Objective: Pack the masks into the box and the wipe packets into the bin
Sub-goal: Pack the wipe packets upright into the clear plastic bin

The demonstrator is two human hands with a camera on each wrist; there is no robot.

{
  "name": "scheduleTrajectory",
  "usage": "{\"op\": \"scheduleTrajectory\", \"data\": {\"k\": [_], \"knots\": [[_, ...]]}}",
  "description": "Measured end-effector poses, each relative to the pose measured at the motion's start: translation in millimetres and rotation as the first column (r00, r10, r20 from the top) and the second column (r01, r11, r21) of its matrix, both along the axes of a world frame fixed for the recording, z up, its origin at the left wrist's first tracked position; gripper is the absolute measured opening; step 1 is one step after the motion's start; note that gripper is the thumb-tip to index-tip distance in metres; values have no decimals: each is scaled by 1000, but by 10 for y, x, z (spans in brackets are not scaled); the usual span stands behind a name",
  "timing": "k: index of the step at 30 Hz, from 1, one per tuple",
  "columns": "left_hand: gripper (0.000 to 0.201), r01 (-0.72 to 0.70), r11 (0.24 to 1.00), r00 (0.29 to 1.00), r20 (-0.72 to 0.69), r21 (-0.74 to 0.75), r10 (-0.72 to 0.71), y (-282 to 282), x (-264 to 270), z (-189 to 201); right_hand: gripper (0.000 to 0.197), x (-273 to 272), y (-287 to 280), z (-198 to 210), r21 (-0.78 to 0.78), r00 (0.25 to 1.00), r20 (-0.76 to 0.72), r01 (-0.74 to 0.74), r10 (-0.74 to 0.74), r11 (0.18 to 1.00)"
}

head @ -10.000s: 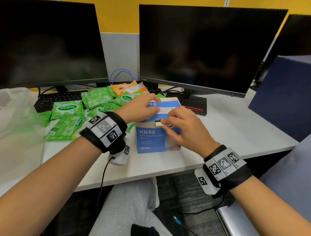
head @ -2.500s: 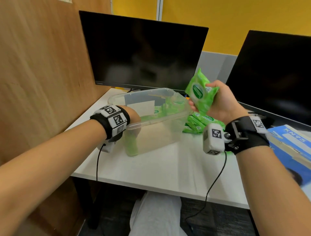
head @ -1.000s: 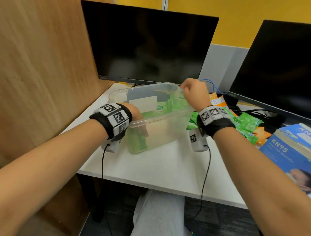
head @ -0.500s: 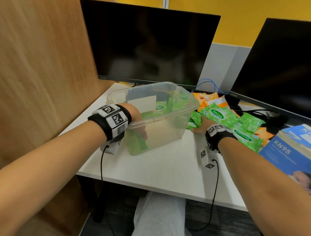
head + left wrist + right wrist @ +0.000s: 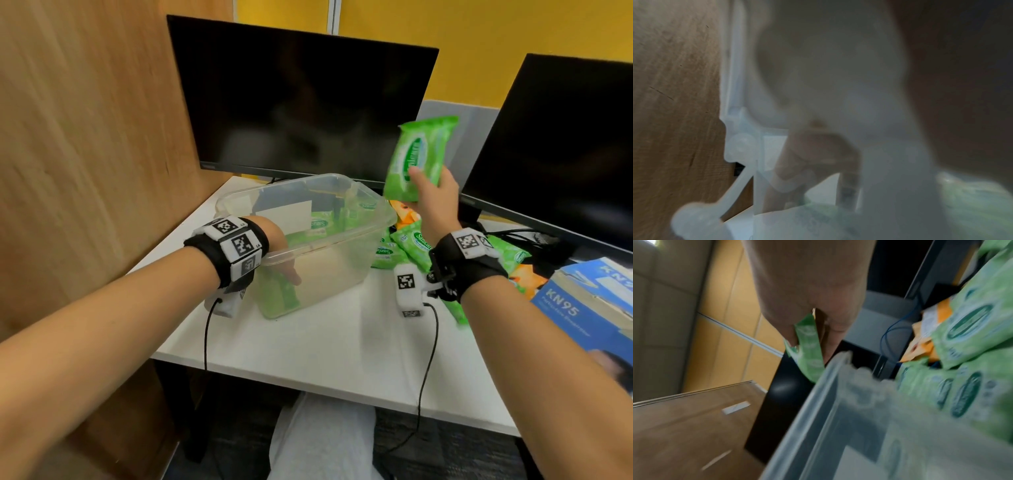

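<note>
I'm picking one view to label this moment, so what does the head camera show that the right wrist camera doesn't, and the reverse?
Only the head view shows the left hand gripping the near edge of the clear bin, the blue KN95 box at the right, and the whole green wipe packet raised in the right hand.

Only the right wrist view shows a blue cable behind the pile.

Both show the held packet, the bin and the loose packets beside it.

Yellow wall (image 5: pixel 479 41) behind two dark monitors (image 5: pixel 301 102); wooden partition (image 5: pixel 85 137) left; white desk (image 5: pixel 325 349).
</note>
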State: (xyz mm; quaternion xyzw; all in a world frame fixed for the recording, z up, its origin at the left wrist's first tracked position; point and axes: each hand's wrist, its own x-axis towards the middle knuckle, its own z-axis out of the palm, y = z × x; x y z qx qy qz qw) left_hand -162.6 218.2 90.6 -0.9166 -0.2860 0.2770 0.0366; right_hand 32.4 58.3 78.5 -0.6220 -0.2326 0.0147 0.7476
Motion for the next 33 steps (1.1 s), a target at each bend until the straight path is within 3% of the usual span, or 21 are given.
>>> {"op": "scheduleTrajectory", "data": {"k": [3,6,7,9,11,14,16,18,20,22,24,25,26,27,28,29,31,32,33], "knots": [[80,13,1000,1000,-12,0,-13,-9,-2,5,21,-318,241,165,-62,972,6,-234,234,970],[74,-30,999,1000,-9,-34,30,-39,-3,9,26,-513,509,146,-439,966,77,-188,246,878],[71,-49,997,999,0,-53,49,-46,0,5,27,-564,580,144,-622,947,164,-117,276,774],[67,-62,996,997,32,-62,64,-46,20,-2,24,-700,704,154,-896,868,253,44,427,442],[65,-71,996,997,39,-44,73,-40,52,-23,28,-793,773,143,-980,818,192,136,542,142],[63,-79,997,991,104,5,78,-13,97,-59,17,-797,822,-2,-966,778,129,238,614,-98],[53,-105,994,979,177,28,99,-2,131,-101,18,-783,866,-86,-943,753,171,311,635,-115],[54,-125,992,969,218,24,117,6,118,-125,9,-849,932,-92,-970,755,114,224,646,-91],[57,-96,995,957,274,-13,96,92,151,-186,20,-865,1052,-99,-983,769,9,125,639,-136],[58,-35,999,975,219,-23,39,138,162,-207,32,-752,1179,-152,-979,755,-96,46,648,-199],[49,-20,999,992,121,-36,24,133,158,-198,57,-759,1180,-184,-967,709,-174,8,683,-255],[46,-43,997,993,103,-64,49,115,146,-187,59,-796,1130,-137,-960,698,-191,13,690,-279],[46,-64,994,993,96,-84,72,122,143,-181,50,-851,1042,-43,-967,687,-174,15,706,-253],[49,-75,992,992,97,-97,85,131,136,-174,36,-833,973,27,-987,696,-145,-56,703,-149],[54,-90,990,990,97,-109,100,141,118,-171,25,-746,902,88,-986,707,-102,-167,700,26],[59,-102,988,987,110,-118,115,155,107,-175,21,-642,817,144,-936,757,-5,-233,653,263],[65,-127,982,975,165,-137,149,155,85,-150,21,-352,640,225,-676,902,255,-92,349,731],[67,-141,980,968,187,-144,166,162,77,-147,22,-191,536,227,-539,935,320,46,154,841],[69,-158,976,963,195,-149,185,171,68,-154,23,-26,440,175,-463,950,311,153,-1,873]]}}
